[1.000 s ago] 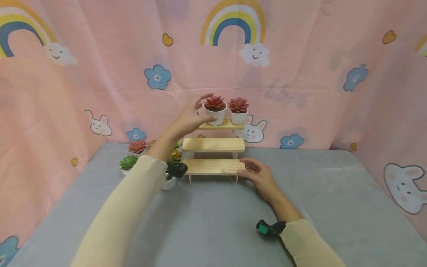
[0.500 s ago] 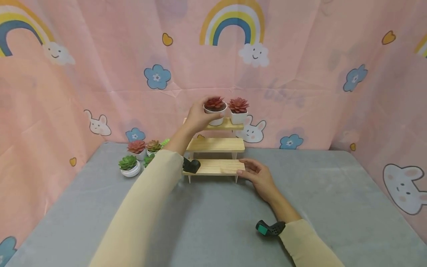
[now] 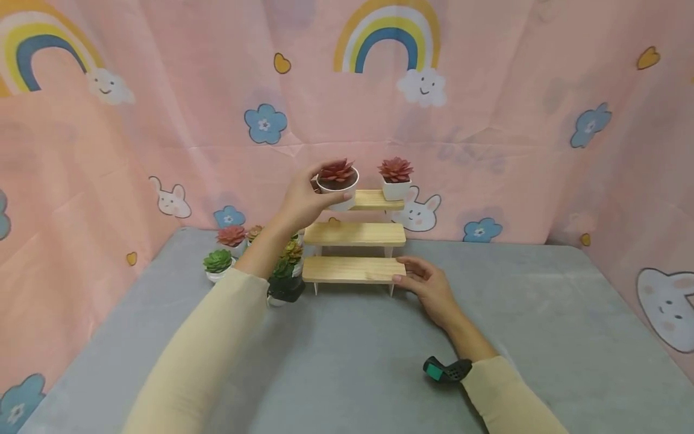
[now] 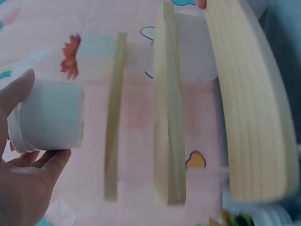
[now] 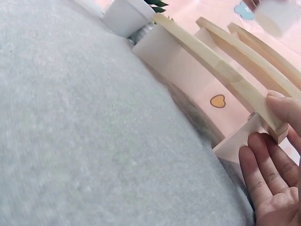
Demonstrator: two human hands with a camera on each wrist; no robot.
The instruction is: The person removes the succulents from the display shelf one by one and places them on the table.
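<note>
In the head view, my left hand point(image 3: 300, 199) grips a white round pot with a red artificial succulent point(image 3: 337, 173), thumb in front and fingers behind. The left wrist view shows this white pot point(image 4: 49, 115) apart from the top shelf of the three-step wooden display stand point(image 3: 352, 234). A second red succulent in a square white pot point(image 3: 396, 181) stands on the top step's right end. My right hand point(image 3: 431, 292) holds the right end of the bottom step; in the right wrist view, the thumb of that hand point(image 5: 273, 183) lies on the board with fingers beneath.
On the grey tabletop point(image 3: 368, 367), left of the stand, several potted succulents are grouped, among them a green one point(image 3: 218, 261) and a red one point(image 3: 231, 235). My left forearm hides part of this group. A pink printed curtain point(image 3: 509, 181) hangs behind.
My left hand has closed around the round pot and lifted it off the top step, moving it left. My right hand stays at the bottom step. The head view shifts slightly.
</note>
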